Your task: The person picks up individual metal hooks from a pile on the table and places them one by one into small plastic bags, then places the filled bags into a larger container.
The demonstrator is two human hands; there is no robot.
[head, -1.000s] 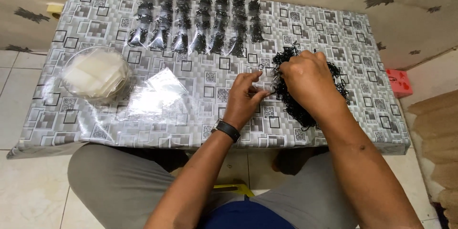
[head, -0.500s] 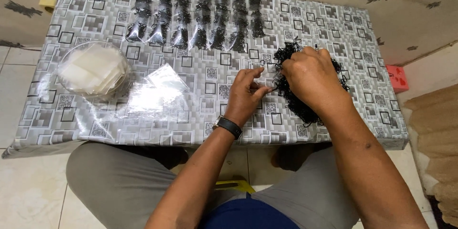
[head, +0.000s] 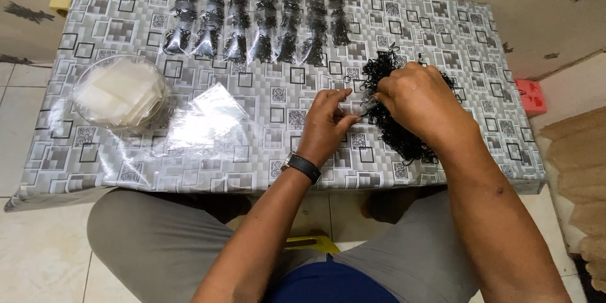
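My left hand (head: pixel 328 120) pinches a small clear plastic bag (head: pixel 365 108) just above the patterned tablecloth (head: pixel 252 158). My right hand (head: pixel 420 98) meets it at the bag's mouth, fingers closed over small black rubber bands. Under and behind my right hand lies a loose heap of black rubber bands (head: pixel 404 136). A dark watch is on my left wrist.
Several filled clear bags of black bands (head: pixel 252 19) lie in rows at the table's far side. A pile of empty clear bags (head: pixel 205 120) lies left of my hands, with a round clear container (head: pixel 120 91) further left. A red object (head: pixel 530 96) sits beyond the right edge.
Both hands stay at the heap's left edge around the small bag, with only slight finger movement. The camera has tilted a little.
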